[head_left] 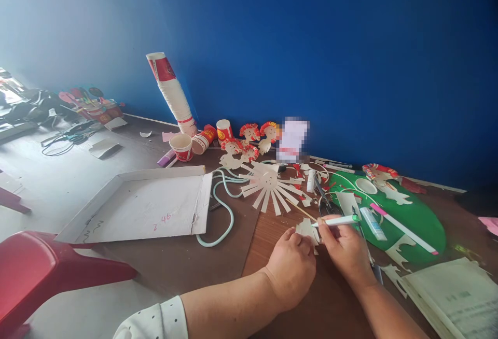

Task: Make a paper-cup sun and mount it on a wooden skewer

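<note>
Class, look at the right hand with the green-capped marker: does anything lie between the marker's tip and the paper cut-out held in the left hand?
Nothing visible does. The left hand pinches the paper cut-out on the wooden board, and the right hand holds the marker with its tip right at the cut-out's edge. The scissors lie behind, apart.

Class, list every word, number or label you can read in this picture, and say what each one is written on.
"2 46", handwritten in pink on the flat white cardboard box lid.
Red cups: printed designs, too small to read.
Printed booklet at lower right: lines of text too blurred to read.
Card against the blue wall: blurred out, unreadable.
Marker in the right hand: no readable label.
</note>
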### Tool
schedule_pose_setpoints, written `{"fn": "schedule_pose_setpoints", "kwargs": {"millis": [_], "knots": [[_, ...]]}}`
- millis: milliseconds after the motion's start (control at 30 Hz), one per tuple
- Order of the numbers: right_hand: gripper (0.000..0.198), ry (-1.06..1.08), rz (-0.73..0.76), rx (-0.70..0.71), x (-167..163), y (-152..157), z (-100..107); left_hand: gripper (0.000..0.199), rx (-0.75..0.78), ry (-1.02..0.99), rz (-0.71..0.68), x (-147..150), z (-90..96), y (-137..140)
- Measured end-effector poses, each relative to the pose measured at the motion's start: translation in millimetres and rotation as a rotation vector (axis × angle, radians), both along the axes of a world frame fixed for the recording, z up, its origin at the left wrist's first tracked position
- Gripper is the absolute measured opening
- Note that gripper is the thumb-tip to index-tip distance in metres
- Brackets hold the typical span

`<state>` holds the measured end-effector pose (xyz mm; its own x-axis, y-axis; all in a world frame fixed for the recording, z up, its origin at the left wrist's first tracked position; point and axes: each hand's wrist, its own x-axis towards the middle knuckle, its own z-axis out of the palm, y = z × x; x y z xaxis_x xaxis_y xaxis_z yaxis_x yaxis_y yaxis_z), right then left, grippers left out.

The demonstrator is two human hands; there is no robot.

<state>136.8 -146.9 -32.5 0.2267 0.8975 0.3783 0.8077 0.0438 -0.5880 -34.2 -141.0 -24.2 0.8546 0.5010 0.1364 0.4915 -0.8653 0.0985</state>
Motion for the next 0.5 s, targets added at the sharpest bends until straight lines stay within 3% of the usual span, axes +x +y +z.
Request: {"fn": "schedule_pose_setpoints", "kwargs": {"millis": [500], "knots": [[0.021, -0.022, -0.017, 0.031, 0.7, 1.1, -1.8, 0.021, 0.019, -0.044, 0.003, 0.1, -2.2, -0.5]]}}
